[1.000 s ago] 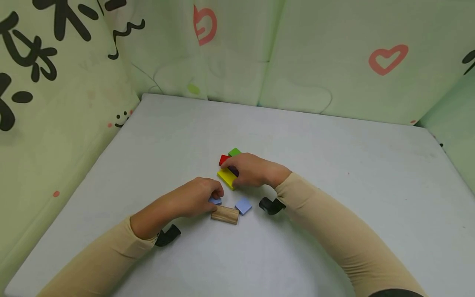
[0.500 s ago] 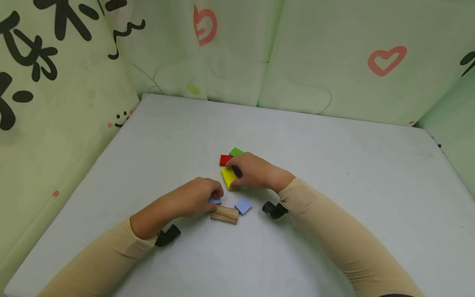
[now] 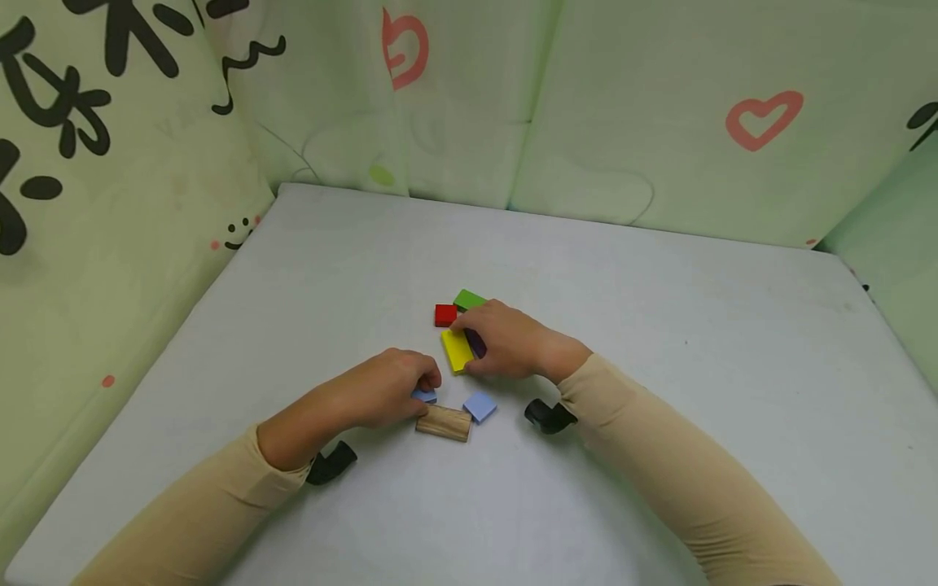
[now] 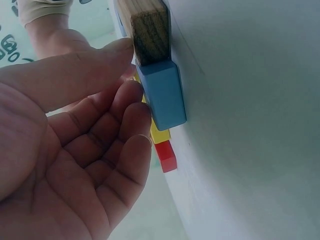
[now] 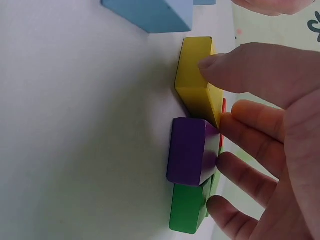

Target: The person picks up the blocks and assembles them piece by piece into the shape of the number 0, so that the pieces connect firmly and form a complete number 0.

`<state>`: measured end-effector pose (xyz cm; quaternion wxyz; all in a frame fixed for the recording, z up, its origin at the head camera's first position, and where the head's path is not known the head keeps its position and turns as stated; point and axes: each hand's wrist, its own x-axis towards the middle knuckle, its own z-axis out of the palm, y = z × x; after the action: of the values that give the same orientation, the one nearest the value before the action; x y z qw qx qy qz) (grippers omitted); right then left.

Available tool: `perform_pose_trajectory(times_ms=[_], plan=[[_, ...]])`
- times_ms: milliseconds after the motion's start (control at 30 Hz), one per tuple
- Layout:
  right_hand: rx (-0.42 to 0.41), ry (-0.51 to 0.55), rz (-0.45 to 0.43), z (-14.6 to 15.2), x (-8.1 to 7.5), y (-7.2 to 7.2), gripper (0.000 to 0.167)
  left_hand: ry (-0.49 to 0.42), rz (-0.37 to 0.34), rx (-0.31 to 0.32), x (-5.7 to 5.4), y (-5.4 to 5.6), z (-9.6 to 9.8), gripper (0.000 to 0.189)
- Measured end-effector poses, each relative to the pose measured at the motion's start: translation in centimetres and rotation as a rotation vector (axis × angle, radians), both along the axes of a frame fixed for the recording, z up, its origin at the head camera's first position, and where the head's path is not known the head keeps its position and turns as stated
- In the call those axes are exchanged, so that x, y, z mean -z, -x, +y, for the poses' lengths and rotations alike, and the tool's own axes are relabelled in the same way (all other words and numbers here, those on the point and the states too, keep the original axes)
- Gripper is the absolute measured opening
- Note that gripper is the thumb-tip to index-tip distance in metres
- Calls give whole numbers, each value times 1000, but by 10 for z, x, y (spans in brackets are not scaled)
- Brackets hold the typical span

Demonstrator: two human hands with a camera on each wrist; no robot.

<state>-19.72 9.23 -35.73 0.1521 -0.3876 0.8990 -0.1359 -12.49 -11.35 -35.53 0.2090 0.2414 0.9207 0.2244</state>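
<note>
- Pale green backdrop with pink and black markings behind a white counter;
- left hand bends over the pieces, its thumb touching the wooden block and its curled fingers beside one blue block; whether they grip it, I cannot tell;
- second blue block sits at the wooden block's right end;
- right hand pinches the yellow block on the counter; the purple block lies beneath its fingers;
- red block and green block lie just beyond the yellow one.
</note>
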Motion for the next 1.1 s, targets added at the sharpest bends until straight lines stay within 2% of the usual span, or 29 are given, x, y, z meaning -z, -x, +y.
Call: perform_pose_trajectory(times_ms=[467, 1100], plan=[[14, 77, 0, 1, 3, -1, 49, 5, 4, 11, 0, 0, 0, 26], [93, 152, -56, 11, -7, -9, 57, 13, -10, -8, -1, 0, 2, 25]])
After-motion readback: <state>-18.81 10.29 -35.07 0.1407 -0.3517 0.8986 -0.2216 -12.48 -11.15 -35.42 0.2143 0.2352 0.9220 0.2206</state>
